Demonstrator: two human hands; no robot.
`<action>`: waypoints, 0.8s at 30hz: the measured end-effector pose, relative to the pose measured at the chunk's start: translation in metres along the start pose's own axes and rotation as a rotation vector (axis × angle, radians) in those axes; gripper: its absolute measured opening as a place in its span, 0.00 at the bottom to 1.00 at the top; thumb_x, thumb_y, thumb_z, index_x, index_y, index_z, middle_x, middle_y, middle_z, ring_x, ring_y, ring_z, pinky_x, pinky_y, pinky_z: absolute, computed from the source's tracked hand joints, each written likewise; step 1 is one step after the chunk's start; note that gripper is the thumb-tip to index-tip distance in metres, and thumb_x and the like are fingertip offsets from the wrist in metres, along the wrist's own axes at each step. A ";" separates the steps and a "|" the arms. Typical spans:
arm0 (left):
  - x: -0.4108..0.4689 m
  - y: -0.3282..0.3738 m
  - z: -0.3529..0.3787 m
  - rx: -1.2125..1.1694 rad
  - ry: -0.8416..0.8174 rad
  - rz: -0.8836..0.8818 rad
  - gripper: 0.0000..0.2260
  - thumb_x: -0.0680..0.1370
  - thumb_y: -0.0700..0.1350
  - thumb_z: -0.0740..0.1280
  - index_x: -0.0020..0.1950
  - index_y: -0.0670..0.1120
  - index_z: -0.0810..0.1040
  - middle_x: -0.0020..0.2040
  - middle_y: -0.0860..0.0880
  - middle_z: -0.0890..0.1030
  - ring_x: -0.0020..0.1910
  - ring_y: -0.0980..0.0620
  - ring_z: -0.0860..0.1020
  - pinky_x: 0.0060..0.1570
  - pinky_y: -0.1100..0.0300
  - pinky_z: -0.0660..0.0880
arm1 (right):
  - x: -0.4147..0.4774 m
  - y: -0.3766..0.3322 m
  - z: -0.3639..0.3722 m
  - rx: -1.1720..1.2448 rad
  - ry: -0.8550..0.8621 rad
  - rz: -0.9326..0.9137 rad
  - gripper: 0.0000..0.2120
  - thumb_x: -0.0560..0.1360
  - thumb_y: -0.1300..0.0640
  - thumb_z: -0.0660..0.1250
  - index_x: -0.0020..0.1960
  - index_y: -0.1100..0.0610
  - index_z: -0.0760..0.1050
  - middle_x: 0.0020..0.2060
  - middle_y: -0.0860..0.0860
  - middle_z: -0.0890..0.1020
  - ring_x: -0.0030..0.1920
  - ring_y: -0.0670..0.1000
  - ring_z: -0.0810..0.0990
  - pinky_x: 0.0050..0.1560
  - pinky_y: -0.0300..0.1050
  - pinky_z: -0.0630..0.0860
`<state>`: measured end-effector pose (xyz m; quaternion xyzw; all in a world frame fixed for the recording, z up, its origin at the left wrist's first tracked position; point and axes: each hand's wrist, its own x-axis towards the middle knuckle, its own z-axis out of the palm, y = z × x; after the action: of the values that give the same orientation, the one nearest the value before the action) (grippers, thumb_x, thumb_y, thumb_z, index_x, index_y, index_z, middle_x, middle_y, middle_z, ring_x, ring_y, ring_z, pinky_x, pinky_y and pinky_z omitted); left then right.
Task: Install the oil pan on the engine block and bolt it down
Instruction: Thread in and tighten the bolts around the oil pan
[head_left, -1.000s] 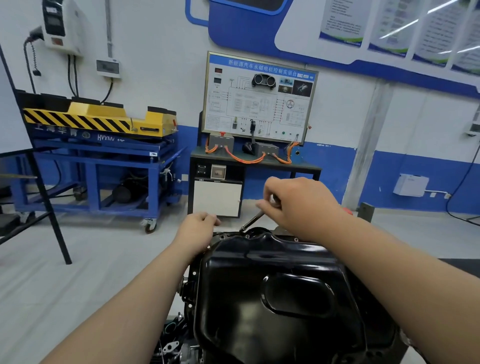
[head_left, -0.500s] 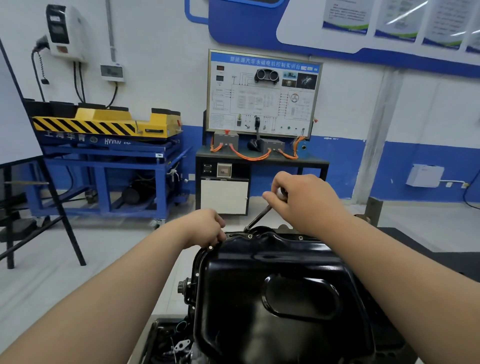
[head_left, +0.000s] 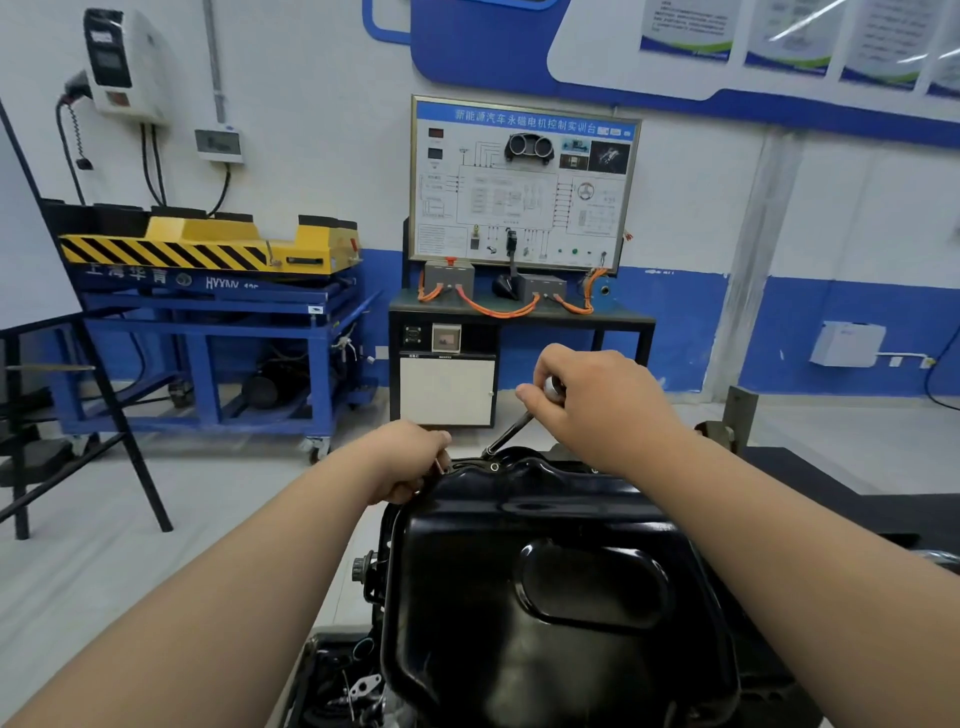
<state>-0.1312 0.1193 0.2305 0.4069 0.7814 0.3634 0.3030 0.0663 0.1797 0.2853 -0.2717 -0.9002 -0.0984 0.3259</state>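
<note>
- Looking down from the head camera, we find the black oil pan seated upside-down on the engine block, directly in front of the person and low in the centre of the view. Only dark fittings of the block show at the pan's left side.
- We record the right hand above the far edge of the pan, its grip clamped around the chrome-topped handle of a driver tool.
- The tool's shaft slants down and to the left from that hand, and its tip meets the pan's far flange just beside an open bolt hole.
- We note the left hand at the far-left corner of the pan, touching the rim with fingers curled downward (a thin metallic item shows at the fingertips, too small to identify). We cannot tell whether this grip is clamped on the rim, on that item, or on nothing.
- Both forearms reach forward on either side of the pan.
- Beyond, against the wall, we observe a wiring training board standing on a dark surface with orange cables.
- To its left stands a blue wheeled cart carrying a yellow unit with black hazard stripes.
- A black easel stand occupies the left edge, on the grey floor.
</note>
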 end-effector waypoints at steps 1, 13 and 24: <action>0.000 -0.001 -0.001 -0.042 -0.044 -0.029 0.16 0.80 0.51 0.59 0.35 0.46 0.74 0.26 0.51 0.69 0.23 0.54 0.64 0.22 0.66 0.60 | 0.000 0.000 0.000 0.001 0.000 -0.003 0.10 0.77 0.42 0.59 0.43 0.47 0.64 0.30 0.42 0.71 0.36 0.49 0.74 0.35 0.42 0.66; 0.000 -0.012 -0.010 0.101 0.124 0.220 0.04 0.74 0.41 0.68 0.41 0.44 0.81 0.33 0.51 0.82 0.23 0.59 0.73 0.24 0.68 0.66 | -0.001 0.003 0.003 0.008 0.022 -0.002 0.10 0.77 0.43 0.59 0.42 0.47 0.65 0.29 0.41 0.71 0.34 0.48 0.73 0.33 0.41 0.64; 0.005 -0.013 0.003 0.476 0.282 0.392 0.09 0.73 0.50 0.71 0.37 0.49 0.75 0.39 0.50 0.79 0.38 0.54 0.76 0.33 0.62 0.68 | -0.005 0.002 0.003 0.026 0.029 0.008 0.10 0.76 0.43 0.60 0.41 0.46 0.65 0.28 0.40 0.70 0.33 0.47 0.72 0.34 0.41 0.66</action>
<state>-0.1370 0.1195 0.2169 0.5544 0.7854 0.2749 0.0128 0.0690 0.1806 0.2802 -0.2695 -0.8954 -0.0894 0.3429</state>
